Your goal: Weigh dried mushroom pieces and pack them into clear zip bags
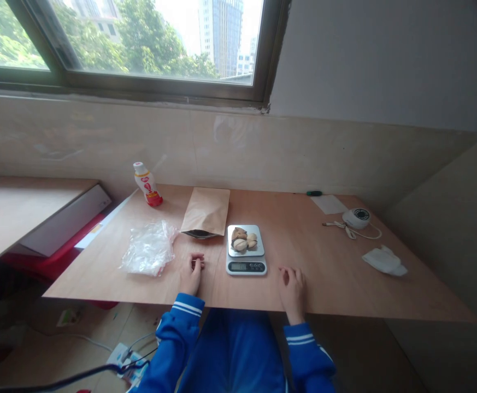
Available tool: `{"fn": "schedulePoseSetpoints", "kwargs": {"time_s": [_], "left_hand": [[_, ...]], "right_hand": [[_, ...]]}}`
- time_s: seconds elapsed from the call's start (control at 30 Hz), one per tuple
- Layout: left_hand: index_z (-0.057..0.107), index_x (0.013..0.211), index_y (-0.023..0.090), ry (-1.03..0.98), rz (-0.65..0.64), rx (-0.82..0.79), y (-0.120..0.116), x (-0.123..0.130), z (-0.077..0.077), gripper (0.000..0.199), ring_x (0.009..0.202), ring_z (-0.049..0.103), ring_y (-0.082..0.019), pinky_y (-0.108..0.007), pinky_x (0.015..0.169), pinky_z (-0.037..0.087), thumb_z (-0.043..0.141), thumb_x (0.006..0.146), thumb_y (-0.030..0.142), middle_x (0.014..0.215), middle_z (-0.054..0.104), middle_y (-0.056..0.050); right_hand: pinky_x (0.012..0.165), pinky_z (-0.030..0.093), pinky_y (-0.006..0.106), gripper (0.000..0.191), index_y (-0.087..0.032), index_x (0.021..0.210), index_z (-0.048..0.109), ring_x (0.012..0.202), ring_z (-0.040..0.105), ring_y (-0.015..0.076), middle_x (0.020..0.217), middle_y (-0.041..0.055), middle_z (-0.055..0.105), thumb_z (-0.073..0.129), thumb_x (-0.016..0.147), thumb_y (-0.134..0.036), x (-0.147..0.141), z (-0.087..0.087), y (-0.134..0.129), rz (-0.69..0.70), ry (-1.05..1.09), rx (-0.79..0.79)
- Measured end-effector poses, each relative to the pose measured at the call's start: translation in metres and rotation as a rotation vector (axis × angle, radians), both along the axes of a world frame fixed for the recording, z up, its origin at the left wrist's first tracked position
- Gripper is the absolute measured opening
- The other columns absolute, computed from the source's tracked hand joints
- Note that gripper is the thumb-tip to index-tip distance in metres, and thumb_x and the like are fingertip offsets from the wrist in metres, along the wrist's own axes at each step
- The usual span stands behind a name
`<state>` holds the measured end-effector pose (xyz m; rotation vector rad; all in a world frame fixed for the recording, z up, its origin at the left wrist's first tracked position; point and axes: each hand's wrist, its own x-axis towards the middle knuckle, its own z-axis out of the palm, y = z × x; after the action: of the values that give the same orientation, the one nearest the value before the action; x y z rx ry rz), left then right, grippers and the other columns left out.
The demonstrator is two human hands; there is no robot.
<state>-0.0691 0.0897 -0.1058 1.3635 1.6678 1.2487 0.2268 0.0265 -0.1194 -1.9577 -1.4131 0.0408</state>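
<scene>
A small white digital kitchen scale [246,264] stands on the wooden table between my hands. On its plate lie several tan and brown lumpy pieces [243,240] that look like nuts or dried food; their exact kind is unclear. My left hand [191,275] rests on the table left of the scale, fingers loosely bent, thumb apart, holding nothing visible. To the scale's right, my right hand [293,285] lies with loosely curled fingers and a gap between thumb and forefinger. Neither hand touches the scale. Behind my left hand lies a brown paper pouch [207,210], its dark mouth slightly parted toward me.
Clear plastic bags [148,248] lie at left, with a red-and-white bottle [148,184] behind. At right are a white dome camera [356,218] with a cable, crumpled tissue [384,261], white paper [329,204] and a green-handled tool [314,193]. A power strip [127,363] sits below.
</scene>
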Motion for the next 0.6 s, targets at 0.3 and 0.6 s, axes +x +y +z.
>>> {"fn": "schedulePoseSetpoints", "kwargs": {"time_s": [0.3,0.6], "left_hand": [[0.06,0.09,0.018,0.085,-0.037,0.034,-0.005,0.007,0.004,0.025,0.07,0.064,-0.019,-0.037,0.072,0.053,0.043,0.081,0.033,0.082,0.066,-0.006],[0.062,0.113,0.016,0.564,0.41,0.266,0.019,-0.035,0.042,0.034,0.105,0.056,-0.027,-0.043,0.092,0.042,0.045,0.084,0.02,0.114,0.062,-0.013]], "right_hand": [[0.073,0.041,0.035,0.045,-0.016,0.088,0.069,0.087,0.052,0.026,0.093,0.012,0.059,0.032,0.095,-0.042,0.001,-0.001,0.0,-0.001,-0.007,-0.018],[0.073,0.041,0.037,0.047,-0.016,0.087,0.068,0.087,0.053,0.0264,0.092,0.0132,0.059,0.031,0.096,-0.043,0.001,-0.001,0.001,0.005,-0.016,0.008]]}}
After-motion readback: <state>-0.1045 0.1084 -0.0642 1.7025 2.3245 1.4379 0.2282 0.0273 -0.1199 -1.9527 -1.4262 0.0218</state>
